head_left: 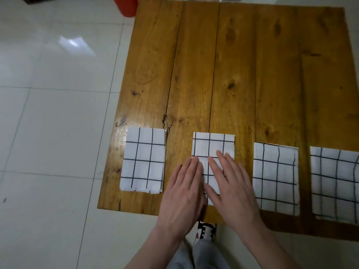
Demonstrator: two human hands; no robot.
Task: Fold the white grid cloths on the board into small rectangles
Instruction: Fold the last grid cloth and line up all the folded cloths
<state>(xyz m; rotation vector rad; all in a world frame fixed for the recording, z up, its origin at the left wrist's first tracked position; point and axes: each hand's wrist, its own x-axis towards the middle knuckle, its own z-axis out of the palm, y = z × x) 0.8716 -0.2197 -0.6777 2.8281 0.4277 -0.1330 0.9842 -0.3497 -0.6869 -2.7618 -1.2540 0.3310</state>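
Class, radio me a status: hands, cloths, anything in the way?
Both hands, left hand and right hand, flat on second cloth. Four cloths lie folded along board. Nothing in the way.

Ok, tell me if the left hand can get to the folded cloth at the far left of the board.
Probably yes: the left hand lies flat beside that far-left cloth, holding nothing, with only bare board between them.

Looking down on a wooden board (242, 74) over white floor tiles (48, 113). Lying in a row along the near edge: 4 folded grid cloths. Pressing flat on the second cloth (213, 146): left hand (182, 193) and right hand (233, 187), fingers straight. Showing below: a shoe (206, 231).
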